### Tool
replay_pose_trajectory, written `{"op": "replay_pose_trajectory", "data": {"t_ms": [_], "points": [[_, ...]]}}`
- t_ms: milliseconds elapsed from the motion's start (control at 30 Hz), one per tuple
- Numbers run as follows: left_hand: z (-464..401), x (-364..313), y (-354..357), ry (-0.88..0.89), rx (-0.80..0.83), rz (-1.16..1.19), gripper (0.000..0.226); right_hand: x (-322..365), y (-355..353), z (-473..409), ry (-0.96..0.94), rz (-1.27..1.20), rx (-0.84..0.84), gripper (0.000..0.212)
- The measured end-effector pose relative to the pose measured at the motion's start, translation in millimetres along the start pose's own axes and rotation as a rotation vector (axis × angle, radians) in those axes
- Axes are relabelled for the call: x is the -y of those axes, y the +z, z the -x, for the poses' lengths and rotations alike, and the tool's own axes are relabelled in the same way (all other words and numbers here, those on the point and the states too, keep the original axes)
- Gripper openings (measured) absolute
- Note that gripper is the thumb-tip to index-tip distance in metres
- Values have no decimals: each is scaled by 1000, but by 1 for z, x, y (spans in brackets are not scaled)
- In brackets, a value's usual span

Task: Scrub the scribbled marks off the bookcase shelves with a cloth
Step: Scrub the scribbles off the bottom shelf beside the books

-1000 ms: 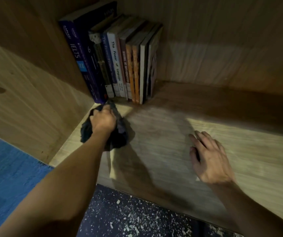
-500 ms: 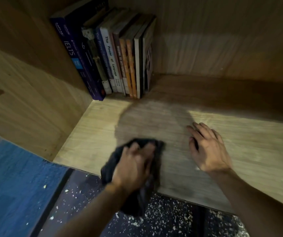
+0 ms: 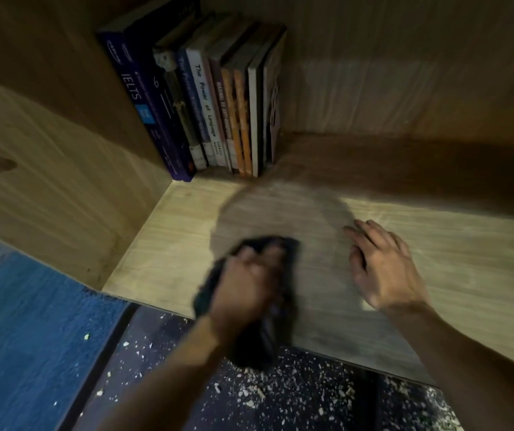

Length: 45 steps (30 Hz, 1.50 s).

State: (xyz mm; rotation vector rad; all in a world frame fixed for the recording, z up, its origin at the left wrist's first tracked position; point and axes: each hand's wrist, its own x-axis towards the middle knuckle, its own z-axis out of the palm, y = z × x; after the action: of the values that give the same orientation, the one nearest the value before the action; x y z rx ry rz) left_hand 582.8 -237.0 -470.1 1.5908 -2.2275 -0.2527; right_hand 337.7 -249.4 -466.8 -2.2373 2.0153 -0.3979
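While bunched in curled fingers, dark cloth (image 3: 283, 253) under left hand (image 3: 246, 290) near front edge of shelf (image 3: 467, 265), blurred, right hand (image 3: 383, 269) flat, fingers spread on shelf beside it, books (image 3: 205, 104) upright in back left corner, speckled floor (image 3: 311, 399) below.

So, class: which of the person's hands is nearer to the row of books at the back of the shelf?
Right. The right hand lies flat on the shelf, right of the books and slightly closer. The left hand grips the dark cloth nearer the front edge.
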Motion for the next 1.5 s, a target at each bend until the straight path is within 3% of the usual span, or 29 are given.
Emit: {"op": "replay_pose_trajectory", "data": {"t_ms": [100,167,200,300,367,433,467,600,700,833,900,967,1033,1100,1167,1200,1333,1433,1500], "points": [[-18,60,-22,-498,-109,-19,46,0,3,-2,-4,-2,-23,52],[-22,30,-22,-717,-38,-23,45,-1,4,-3,-1,-6,-18,52],[-26,5,-19,-744,27,3,46,-1,4,-2,-1,-3,-16,52],[-42,-52,-7,-447,173,237,50,0,1,-1,0,13,-5,55],[-49,-44,-22,-342,71,441,48,0,-2,-1,-1,24,14,60],[-39,1,-36,-413,-173,429,47,-1,-1,-3,1,25,35,64],[-30,28,-37,-454,-209,341,47,-1,-1,-3,11,27,43,63],[-4,68,-25,-488,-14,-49,48,-1,-3,-3,49,-37,54,66],[-10,61,-22,-438,-74,-84,48,40,-22,-6,88,-177,-27,65],[-8,71,-19,-425,-66,-116,48,131,-3,37,-76,-13,178,59],[-7,68,-19,-410,-49,-100,53,124,16,35,-154,12,236,59],[-9,66,-21,-419,-29,-78,58,86,35,-15,-190,87,135,51],[-9,66,-23,-430,-8,-63,64,79,28,-72,-153,81,167,61],[-8,64,-25,-410,-28,-69,66,99,39,-69,-336,65,249,68],[-9,64,-28,-387,-38,-86,65,124,40,-25,-573,-34,187,50],[-8,64,-29,-400,-29,-76,62,121,43,-22,-579,-44,191,44],[-8,61,-27,-439,-17,-64,53,116,32,-96,-282,66,215,44],[-8,66,-25,-414,-50,-75,65,140,44,-53,-544,5,139,48],[-7,64,-26,-409,-48,-66,69,133,39,-62,-536,-25,248,43]]}}
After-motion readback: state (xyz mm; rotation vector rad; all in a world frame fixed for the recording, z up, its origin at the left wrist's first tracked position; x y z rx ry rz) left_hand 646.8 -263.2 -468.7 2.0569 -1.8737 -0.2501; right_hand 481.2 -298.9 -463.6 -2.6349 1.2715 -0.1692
